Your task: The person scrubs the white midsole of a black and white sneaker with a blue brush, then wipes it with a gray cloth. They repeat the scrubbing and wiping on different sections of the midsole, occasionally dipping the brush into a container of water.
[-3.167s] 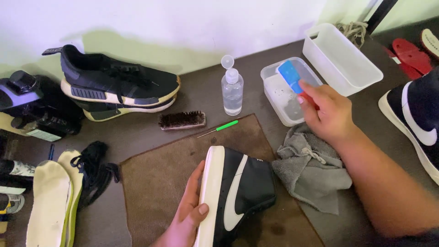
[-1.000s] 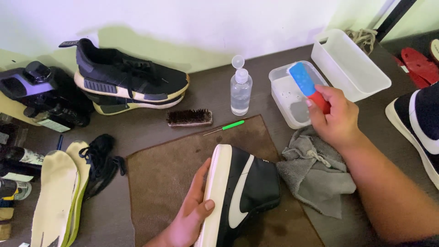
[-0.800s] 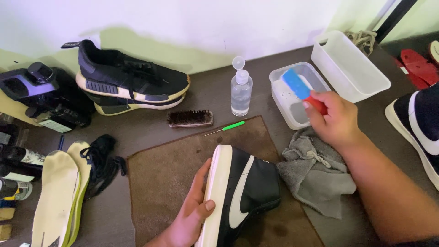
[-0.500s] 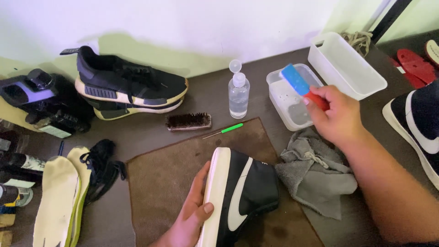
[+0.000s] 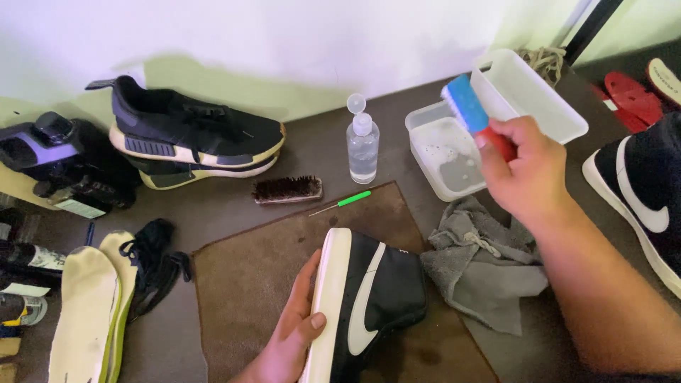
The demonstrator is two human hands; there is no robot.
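My left hand (image 5: 287, 337) grips the white sole of a black high-top shoe (image 5: 369, 301) with a white side stripe, held on its edge over a brown mat (image 5: 248, 273). My right hand (image 5: 528, 170) holds a brush with a blue head and red handle (image 5: 472, 113), raised above a small clear tub of water (image 5: 443, 152). A grey cloth (image 5: 486, 262) lies crumpled under my right forearm.
A clear squeeze bottle (image 5: 362, 145) with open cap stands behind the mat. A dark bristle brush (image 5: 287, 189) and a green-handled pick (image 5: 345, 202) lie near it. A black sneaker pair (image 5: 191, 138) rests by the wall. Insoles (image 5: 89, 312) and laces (image 5: 152, 262) lie left; a larger white tub (image 5: 528, 92) and another black shoe (image 5: 649, 191) right.
My right hand has lifted the blue brush up out of the small tub. My left hand still holds the shoe in the same place.
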